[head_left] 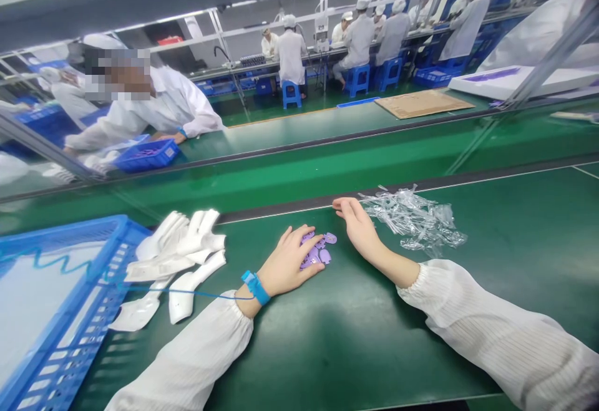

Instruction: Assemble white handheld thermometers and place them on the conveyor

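My left hand [291, 260] lies palm down with its fingers spread over a small heap of purple plastic pieces [324, 256], covering part of it. A blue wrist strap [255, 287] with a coiled cord circles that wrist. To the right, my right hand [358, 227] is held on edge, fingers stretched forward, with nothing visible in it. Close beside its far side lies a pile of clear, crumpled plastic bags or film [414, 217]. White curved plastic shells [187, 255] are heaped on the green table left of my left hand.
A blue crate [70, 336] with a white sheet inside stands at the left. A green conveyor strip [299, 171] runs beyond the table edge. Across it, a person in white [159, 105] leans near a blue bin [147, 154]; flat cardboard [423, 103] lies further right.
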{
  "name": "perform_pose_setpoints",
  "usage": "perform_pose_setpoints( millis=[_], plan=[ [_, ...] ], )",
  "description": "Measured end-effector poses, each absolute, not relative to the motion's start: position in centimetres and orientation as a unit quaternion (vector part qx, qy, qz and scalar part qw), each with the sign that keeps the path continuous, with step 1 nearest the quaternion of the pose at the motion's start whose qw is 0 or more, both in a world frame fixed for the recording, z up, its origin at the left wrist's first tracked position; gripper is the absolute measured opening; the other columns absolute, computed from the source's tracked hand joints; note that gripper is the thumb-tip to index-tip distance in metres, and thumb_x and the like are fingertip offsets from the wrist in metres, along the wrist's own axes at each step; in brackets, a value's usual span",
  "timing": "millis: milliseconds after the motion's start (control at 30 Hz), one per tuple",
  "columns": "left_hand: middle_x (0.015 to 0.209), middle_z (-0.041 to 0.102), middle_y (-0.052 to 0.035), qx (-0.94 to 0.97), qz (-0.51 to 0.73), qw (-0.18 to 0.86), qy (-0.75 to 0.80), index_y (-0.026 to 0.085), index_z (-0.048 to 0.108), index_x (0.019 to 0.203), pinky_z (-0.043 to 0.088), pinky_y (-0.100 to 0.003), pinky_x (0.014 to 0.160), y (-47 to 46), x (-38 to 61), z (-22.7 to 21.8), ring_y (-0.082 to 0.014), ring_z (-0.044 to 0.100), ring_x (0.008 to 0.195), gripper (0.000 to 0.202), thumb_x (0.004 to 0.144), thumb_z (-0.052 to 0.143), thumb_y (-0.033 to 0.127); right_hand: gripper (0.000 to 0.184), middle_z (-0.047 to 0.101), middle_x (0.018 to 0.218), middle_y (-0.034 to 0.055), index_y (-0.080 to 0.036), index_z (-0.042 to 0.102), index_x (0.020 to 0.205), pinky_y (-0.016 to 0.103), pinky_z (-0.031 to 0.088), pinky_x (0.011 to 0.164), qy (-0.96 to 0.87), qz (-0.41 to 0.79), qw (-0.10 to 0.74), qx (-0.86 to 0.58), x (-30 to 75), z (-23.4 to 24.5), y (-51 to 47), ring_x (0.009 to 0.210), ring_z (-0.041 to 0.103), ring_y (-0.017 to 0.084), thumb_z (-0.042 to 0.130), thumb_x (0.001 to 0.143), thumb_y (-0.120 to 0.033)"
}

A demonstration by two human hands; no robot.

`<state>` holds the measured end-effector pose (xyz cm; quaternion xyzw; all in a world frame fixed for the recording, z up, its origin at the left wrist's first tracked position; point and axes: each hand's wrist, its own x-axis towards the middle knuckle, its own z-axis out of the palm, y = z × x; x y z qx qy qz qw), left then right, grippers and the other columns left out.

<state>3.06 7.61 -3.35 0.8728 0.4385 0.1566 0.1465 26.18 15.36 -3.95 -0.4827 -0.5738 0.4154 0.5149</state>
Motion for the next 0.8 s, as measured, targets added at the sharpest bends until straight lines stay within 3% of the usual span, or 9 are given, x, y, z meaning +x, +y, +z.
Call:
perform_pose_setpoints(
  millis=[100,400,567,667,800],
  plan=[
    [0.168,0.047,-0.0194,0.874,0.151,0.151,0.436,0.025,0.046,0.163,0.024,-0.07,0.135,7.6,3.1,-3.2,-0.0378,0.04,0.162,0.069,0.105,0.064,0.058,0.053,0.069,0.127,0.0122,-0.027,0.065,0.113,0.06,0.044,0.121,-0.582,0.382,0.516,-0.498,26.7,-3.8,15.7,0.128,0.064,0.031,0.046,0.104,-0.076],
    [0.168,0.044,-0.0229,0.878,0.169,0.164,0.417,0.023,0.039,0.165,0.028,-0.07,0.134,7.8,3.1,-3.5,-0.0402,0.043,0.159,0.084,0.099,0.072,0.062,0.049,0.072,0.13,0.0091,-0.028,0.069,0.124,0.049,0.05,0.116,-0.666,0.422,0.437,-0.433,24.5,-3.2,12.2,0.127,0.066,0.027,0.043,0.109,-0.067],
    [0.161,0.048,-0.0211,0.874,0.194,0.176,0.41,0.024,0.034,0.166,0.046,-0.063,0.125,7.8,3.3,-3.7,-0.04,0.051,0.149,0.089,0.097,0.076,0.061,0.051,0.069,0.146,0.0085,-0.03,0.068,0.138,0.049,0.043,0.125,-0.678,0.459,0.403,-0.41,23.0,-2.9,9.8,0.142,0.061,0.026,0.043,0.111,-0.065],
    [0.154,0.053,-0.0188,0.865,0.213,0.181,0.417,0.025,0.036,0.164,0.05,-0.06,0.121,7.6,3.5,-3.9,-0.0384,0.055,0.144,0.083,0.098,0.076,0.057,0.055,0.063,0.158,0.007,-0.033,0.066,0.144,0.051,0.036,0.132,-0.636,0.512,0.401,-0.416,22.2,-2.9,9.0,0.153,0.052,0.027,0.045,0.109,-0.069],
    [0.149,0.054,-0.0182,0.848,0.236,0.184,0.437,0.024,0.042,0.158,0.052,-0.057,0.119,7.3,3.8,-3.9,-0.0358,0.056,0.14,0.064,0.104,0.068,0.047,0.058,0.064,0.156,0.007,-0.033,0.065,0.143,0.051,0.041,0.128,-0.573,0.569,0.406,-0.427,21.5,-2.9,8.4,0.15,0.055,0.028,0.046,0.106,-0.074]
  ],
)
